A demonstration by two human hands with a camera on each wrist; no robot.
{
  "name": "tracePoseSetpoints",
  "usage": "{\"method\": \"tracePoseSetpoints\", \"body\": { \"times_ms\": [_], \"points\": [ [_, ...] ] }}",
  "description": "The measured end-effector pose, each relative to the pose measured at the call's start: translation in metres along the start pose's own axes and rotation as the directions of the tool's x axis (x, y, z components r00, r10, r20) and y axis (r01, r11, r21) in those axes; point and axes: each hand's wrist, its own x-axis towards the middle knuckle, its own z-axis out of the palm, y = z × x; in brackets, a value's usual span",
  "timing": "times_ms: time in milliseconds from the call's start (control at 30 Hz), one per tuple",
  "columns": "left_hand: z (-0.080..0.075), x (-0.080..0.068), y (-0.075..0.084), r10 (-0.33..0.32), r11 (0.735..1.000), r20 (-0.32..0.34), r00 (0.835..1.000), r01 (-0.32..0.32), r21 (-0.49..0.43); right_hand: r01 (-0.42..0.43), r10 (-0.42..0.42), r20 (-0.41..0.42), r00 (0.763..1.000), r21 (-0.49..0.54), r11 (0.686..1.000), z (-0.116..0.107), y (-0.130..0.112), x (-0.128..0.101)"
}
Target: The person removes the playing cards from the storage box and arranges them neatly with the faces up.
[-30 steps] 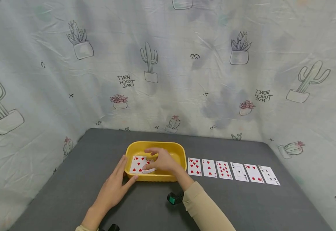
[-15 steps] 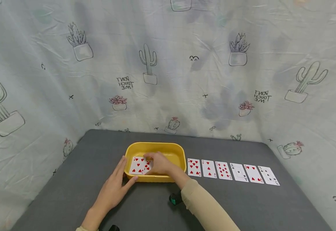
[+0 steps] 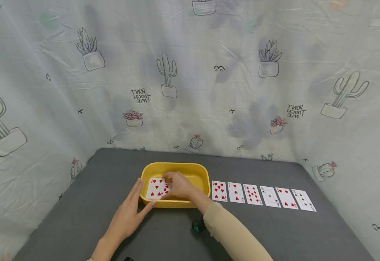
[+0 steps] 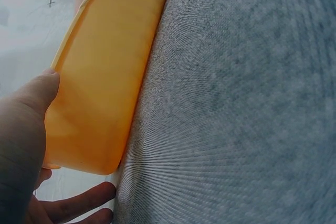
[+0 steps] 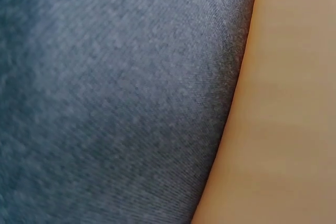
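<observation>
A yellow tub (image 3: 176,165) stands on the grey table (image 3: 111,170). A hearts card (image 3: 156,188) lies face up in its left half, over another card. My right hand (image 3: 178,185) reaches into the tub with fingers curled, pinching a red card (image 3: 167,188) next to the hearts card; most of that card is hidden. My left hand (image 3: 130,211) rests with straight fingers against the tub's left front corner. In the left wrist view the thumb (image 4: 32,98) presses the tub wall (image 4: 105,77). The right wrist view holds only the table (image 5: 105,103) and the tub wall (image 5: 283,103).
Several cards lie face up in a row right of the tub, from a hearts card (image 3: 220,191) to a black card (image 3: 303,199). A cactus-print cloth (image 3: 190,90) hangs behind and on both sides. A black and green wrist device (image 3: 197,225) sits under my right forearm.
My right hand has dropped from hovering spread over the tub onto the cards and curled its fingers on one. The left hand stays at the tub's corner.
</observation>
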Motion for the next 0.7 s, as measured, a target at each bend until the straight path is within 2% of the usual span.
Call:
{"method": "tracePoseSetpoints", "body": {
  "times_ms": [333,467,700],
  "points": [
    [0.0015,0.0017,-0.0006,0.005,1.0,-0.002,1.0,-0.005,0.003,-0.013,0.014,0.009,1.0,-0.048,0.999,-0.0018,-0.0014,-0.0004],
    [0.0017,0.0014,-0.0012,0.002,1.0,-0.002,1.0,-0.002,0.003,0.009,-0.008,0.004,1.0,-0.065,0.998,0.0005,0.0007,0.0007],
    [0.0026,0.0028,-0.0011,0.009,1.0,-0.006,1.0,-0.009,-0.003,0.062,-0.064,-0.005,0.998,-0.173,0.983,0.0033,0.0025,0.0061]
  ]
}}
